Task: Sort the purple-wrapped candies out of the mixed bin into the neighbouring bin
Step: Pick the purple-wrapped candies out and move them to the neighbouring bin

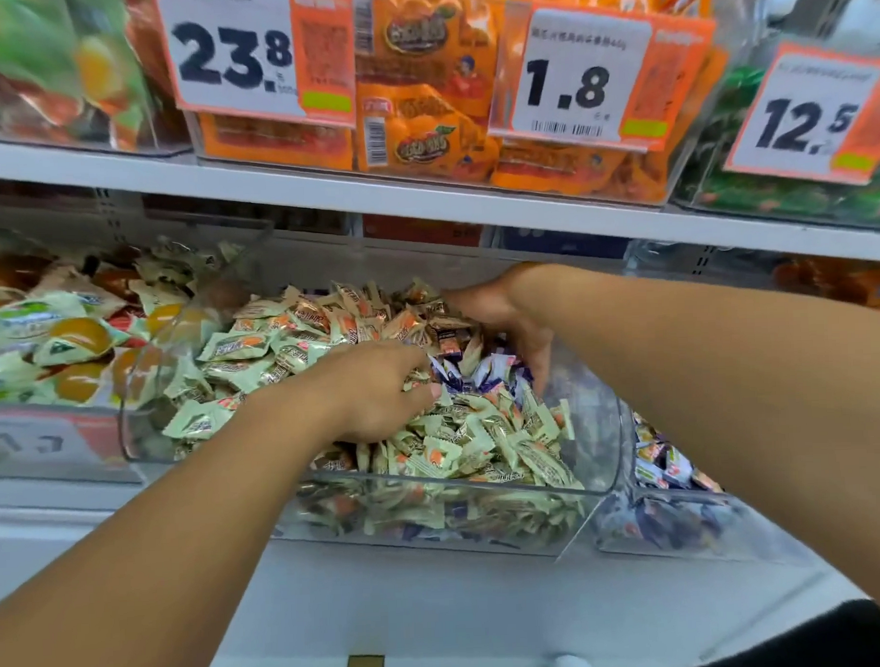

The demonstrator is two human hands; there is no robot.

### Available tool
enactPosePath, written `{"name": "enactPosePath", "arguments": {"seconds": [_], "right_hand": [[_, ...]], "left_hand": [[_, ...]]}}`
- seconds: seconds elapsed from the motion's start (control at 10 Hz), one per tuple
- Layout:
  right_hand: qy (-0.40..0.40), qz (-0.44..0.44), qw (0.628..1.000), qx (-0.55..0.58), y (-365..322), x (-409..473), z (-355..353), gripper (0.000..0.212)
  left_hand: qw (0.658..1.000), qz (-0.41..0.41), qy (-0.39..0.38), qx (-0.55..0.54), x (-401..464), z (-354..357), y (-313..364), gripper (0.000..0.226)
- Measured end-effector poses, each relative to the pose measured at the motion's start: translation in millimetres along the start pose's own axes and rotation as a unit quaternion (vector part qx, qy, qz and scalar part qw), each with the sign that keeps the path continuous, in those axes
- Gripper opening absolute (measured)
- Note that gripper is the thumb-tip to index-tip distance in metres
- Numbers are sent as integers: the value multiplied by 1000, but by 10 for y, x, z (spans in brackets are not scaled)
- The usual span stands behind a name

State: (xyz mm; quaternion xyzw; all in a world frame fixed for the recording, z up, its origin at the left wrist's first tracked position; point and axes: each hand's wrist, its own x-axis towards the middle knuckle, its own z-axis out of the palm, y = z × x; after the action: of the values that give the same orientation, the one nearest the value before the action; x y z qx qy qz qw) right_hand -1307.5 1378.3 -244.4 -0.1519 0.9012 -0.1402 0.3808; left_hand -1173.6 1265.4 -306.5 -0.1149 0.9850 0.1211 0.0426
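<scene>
The clear mixed bin point(601, 427) is heaped with cream-wrapped candies point(481, 441). A small cluster of purple-wrapped candies point(484, 374) lies right of its middle. My left hand point(375, 395) is in the middle of the bin, fingers and thumb curled round wrappers at the left edge of that cluster. At the bin's back right my right hand point(517, 315) has its fingers pointing down into the pile along the right wall, behind the purple cluster. The neighbouring bin point(684, 539) on the right holds purple candies point(662, 467), partly hidden by my right forearm.
A bin of green and orange sweets point(54, 341) stands on the left. The shelf above point(423, 194) carries orange packets and price tags close over the bins. A white ledge point(437, 608) runs in front.
</scene>
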Motion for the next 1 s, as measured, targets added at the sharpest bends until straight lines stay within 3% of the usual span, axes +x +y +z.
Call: {"name": "enactPosePath", "arguments": {"seconds": [0.1, 0.2, 0.3, 0.4, 0.5, 0.6, 0.8, 1.0], "right_hand": [[-57, 23, 996, 64, -41, 227, -1, 106], [-61, 17, 993, 101, 58, 314, 10, 111], [-43, -9, 983, 176, 170, 371, 5, 83], [-54, -37, 983, 172, 182, 429, -57, 69], [-127, -3, 979, 158, 131, 375, -109, 86], [-137, -11, 975, 173, 120, 377, -121, 94], [-120, -47, 974, 188, 122, 423, -169, 92], [-152, -106, 956, 229, 34, 316, -167, 86]], "left_hand": [[1000, -1, -2, 2, -3, -1, 4, 58], [1000, -4, -5, -3, -18, -5, -2, 60], [1000, -12, -8, -4, -26, -12, 27, 65], [998, -13, 17, -64, -37, -36, 64, 70], [988, -14, 49, -146, -49, -51, 64, 73], [981, -19, 78, -178, -62, -57, 63, 73], [967, -24, 132, -215, -120, -106, 71, 64], [963, -21, 164, -214, -143, -150, 96, 62]]}}
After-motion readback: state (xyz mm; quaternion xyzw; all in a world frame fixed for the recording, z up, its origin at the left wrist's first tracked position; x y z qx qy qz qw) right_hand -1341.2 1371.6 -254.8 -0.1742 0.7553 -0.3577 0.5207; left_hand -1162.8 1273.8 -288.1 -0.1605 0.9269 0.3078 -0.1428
